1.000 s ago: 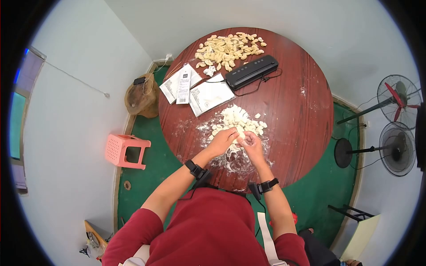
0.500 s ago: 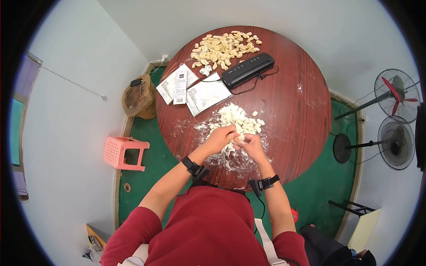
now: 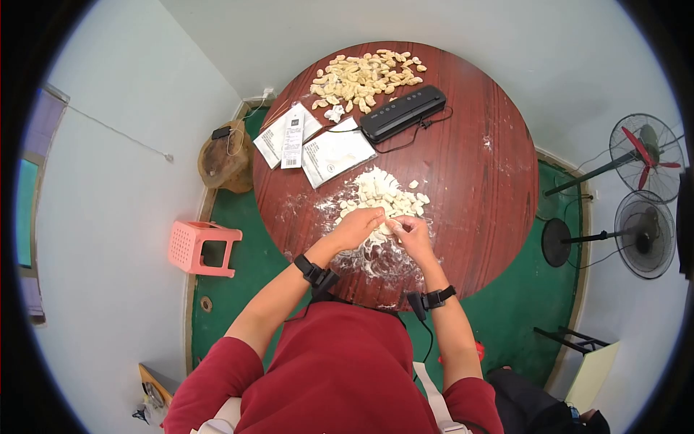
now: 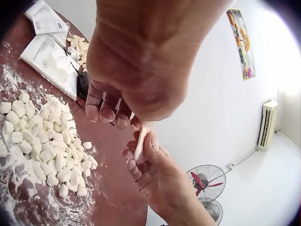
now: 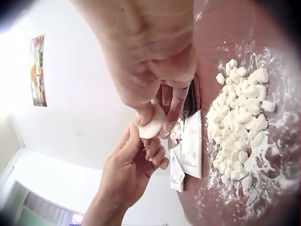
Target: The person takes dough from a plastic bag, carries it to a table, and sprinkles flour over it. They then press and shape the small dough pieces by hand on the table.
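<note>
Between both hands, raised over the round table, is a flattened white piece of dough (image 5: 153,125). My left hand (image 3: 361,226) pinches one end with thumb and forefinger, its other fingers loosely curled in the right wrist view. The other side is gripped by my right hand (image 3: 415,239), thumb on top and fingers beneath. In the left wrist view the dough looks like a thin strip, partly hidden by the left hand. Just beyond the hands lies a floury heap of small cut dough pieces (image 3: 379,189).
Shaped yellowish dough pieces (image 3: 354,79) cover the table's far side. A black sealer-like machine (image 3: 403,113) with a cord and white packets (image 3: 336,155) lie in between. Loose flour (image 3: 379,264) dusts the red-brown table (image 3: 477,217). Two fans (image 3: 645,233) stand right, a pink stool (image 3: 202,248) left.
Both hands stay together on the same dough piece, with small finger shifts. The dough showed more plainly between them a second ago. The head view has shifted slightly.
</note>
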Demonstrator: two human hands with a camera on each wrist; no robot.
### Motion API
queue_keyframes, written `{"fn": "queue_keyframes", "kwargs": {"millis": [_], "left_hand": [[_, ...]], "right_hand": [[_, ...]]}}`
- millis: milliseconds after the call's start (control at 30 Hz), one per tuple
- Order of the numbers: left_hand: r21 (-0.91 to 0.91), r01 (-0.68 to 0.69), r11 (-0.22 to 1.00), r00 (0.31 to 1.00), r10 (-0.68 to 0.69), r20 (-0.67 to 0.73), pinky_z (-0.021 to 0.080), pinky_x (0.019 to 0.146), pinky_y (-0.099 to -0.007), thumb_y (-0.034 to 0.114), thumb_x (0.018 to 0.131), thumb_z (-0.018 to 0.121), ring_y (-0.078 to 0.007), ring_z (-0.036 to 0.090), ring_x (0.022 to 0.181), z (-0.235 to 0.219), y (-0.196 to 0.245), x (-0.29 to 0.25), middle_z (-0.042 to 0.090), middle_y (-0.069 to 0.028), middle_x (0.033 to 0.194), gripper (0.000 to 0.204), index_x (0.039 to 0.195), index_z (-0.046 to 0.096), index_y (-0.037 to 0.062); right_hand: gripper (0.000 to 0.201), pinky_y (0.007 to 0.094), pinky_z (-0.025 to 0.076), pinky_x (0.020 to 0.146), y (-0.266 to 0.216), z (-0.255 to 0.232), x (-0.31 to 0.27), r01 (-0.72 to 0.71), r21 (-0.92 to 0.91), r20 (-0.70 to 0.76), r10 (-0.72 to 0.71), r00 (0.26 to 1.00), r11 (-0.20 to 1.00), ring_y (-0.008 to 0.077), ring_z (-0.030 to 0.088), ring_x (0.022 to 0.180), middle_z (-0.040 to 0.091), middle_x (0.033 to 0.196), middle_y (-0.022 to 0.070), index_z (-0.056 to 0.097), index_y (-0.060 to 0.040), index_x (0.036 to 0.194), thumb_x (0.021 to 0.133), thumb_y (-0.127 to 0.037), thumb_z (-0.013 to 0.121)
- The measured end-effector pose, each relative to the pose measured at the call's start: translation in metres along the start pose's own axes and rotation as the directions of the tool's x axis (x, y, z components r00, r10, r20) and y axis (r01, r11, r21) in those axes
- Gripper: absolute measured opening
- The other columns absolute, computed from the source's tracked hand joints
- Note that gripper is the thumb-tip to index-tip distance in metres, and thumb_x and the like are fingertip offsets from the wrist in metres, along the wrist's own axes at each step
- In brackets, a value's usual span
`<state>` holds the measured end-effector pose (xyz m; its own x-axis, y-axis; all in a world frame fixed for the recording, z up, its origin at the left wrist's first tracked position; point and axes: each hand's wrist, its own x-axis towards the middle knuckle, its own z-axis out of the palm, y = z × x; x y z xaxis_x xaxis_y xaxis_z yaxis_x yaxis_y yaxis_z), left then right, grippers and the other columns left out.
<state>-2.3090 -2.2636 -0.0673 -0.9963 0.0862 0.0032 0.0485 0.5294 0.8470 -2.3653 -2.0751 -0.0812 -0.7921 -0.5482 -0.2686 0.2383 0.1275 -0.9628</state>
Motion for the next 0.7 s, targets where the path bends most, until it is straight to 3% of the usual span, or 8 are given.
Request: {"fn": "queue_keyframes", "kwargs": {"millis": [67,133,233,333,500,567,667,700], "left_hand": [[-0.003,0.028,1.0,1.0,-0.028,0.005,0.044,0.071,-0.0423,0.026,0.1,0.051,-0.0392,0.055,0.076,0.0,0.005,-0.001,0.058,-0.0216,0.084,0.028,0.096,0.054,-0.0008],[-0.006,0.054,0.999,0.998,-0.054,0.013,0.044,0.07,-0.0418,0.027,0.099,0.053,-0.038,0.055,0.075,0.004,0.007,-0.001,0.058,-0.0211,0.083,0.028,0.097,0.054,-0.0009],[0.042,0.058,0.997,0.996,-0.054,-0.073,0.044,0.068,-0.0396,0.026,0.096,0.059,-0.0338,0.055,0.072,0.013,0.006,-0.002,0.057,-0.0198,0.082,0.027,0.098,0.053,-0.0006],[-0.075,0.036,0.997,0.993,-0.044,-0.107,0.044,0.067,-0.0373,0.022,0.092,0.064,-0.0267,0.054,0.07,0.013,0.002,0.0,0.056,-0.0168,0.079,0.026,0.095,0.052,-0.0008],[-0.082,0.129,0.988,0.991,-0.124,0.058,0.043,0.066,-0.0341,0.018,0.088,0.07,-0.0159,0.047,0.068,-0.005,0.011,0.004,0.053,-0.0084,0.074,0.024,0.085,0.055,-0.0008],[-0.117,0.117,0.986,0.993,-0.114,0.035,0.043,0.066,-0.0329,0.018,0.087,0.071,-0.0146,0.048,0.068,-0.003,0.008,0.004,0.054,-0.0067,0.073,0.024,0.085,0.056,-0.0005],[-0.168,0.121,0.978,0.992,-0.123,0.0,0.044,0.066,-0.0307,0.017,0.086,0.073,-0.0124,0.048,0.069,-0.005,0.009,0.003,0.056,-0.0037,0.072,0.023,0.084,0.058,-0.0001],[-0.189,0.138,0.972,0.99,-0.142,-0.009,0.044,0.065,-0.0297,0.017,0.085,0.073,-0.0115,0.049,0.069,-0.007,0.01,0.003,0.056,-0.0024,0.072,0.022,0.084,0.059,0.0001]], "right_hand": [[0.015,0.0239,0.051,0.067,0.007,0.001,0.002,0.008,-0.008,-0.012,-0.008,1.0,1.0,0.0069,0.061,0.073,0.07,0.082,0.0031,0.072,0.0032,0.095,0.092,-0.011,0.068],[0.016,0.0231,0.05,0.067,0.012,0.007,0.002,0.096,-0.097,-0.127,-0.108,0.986,0.991,0.0062,0.06,0.073,0.07,0.082,0.0026,0.072,0.0032,0.095,0.093,-0.012,0.067],[0.018,0.023,0.05,0.067,0.012,0.011,0.0,0.074,-0.051,-0.179,-0.082,0.98,0.996,0.0062,0.061,0.074,0.07,0.083,0.0028,0.072,0.0038,0.096,0.094,-0.014,0.067],[0.02,0.0233,0.05,0.067,0.005,0.006,-0.002,0.021,0.1,-0.111,-0.01,0.994,0.995,0.0062,0.061,0.074,0.071,0.084,0.0029,0.071,0.0045,0.096,0.096,-0.015,0.066],[0.021,0.026,0.054,0.071,0.009,0.0,-0.005,-0.001,0.114,-0.05,0.007,0.999,0.994,0.0087,0.064,0.077,0.071,0.088,0.0049,0.07,0.0054,0.098,0.097,-0.015,0.064],[0.021,0.0276,0.056,0.072,0.007,0.001,-0.006,-0.002,0.094,-0.042,0.006,0.999,0.996,0.0103,0.065,0.079,0.071,0.089,0.006,0.07,0.0059,0.099,0.097,-0.014,0.064],[0.022,0.031,0.058,0.076,0.004,0.002,-0.006,-0.075,0.251,-0.022,0.083,0.996,0.965,0.0139,0.067,0.08,0.07,0.09,0.009,0.069,0.0074,0.1,0.097,-0.013,0.063],[0.022,0.0321,0.058,0.076,0.006,0.002,-0.004,-0.098,0.471,0.015,0.103,0.995,0.877,0.015,0.067,0.08,0.07,0.09,0.01,0.069,0.0078,0.1,0.096,-0.014,0.064]]}}
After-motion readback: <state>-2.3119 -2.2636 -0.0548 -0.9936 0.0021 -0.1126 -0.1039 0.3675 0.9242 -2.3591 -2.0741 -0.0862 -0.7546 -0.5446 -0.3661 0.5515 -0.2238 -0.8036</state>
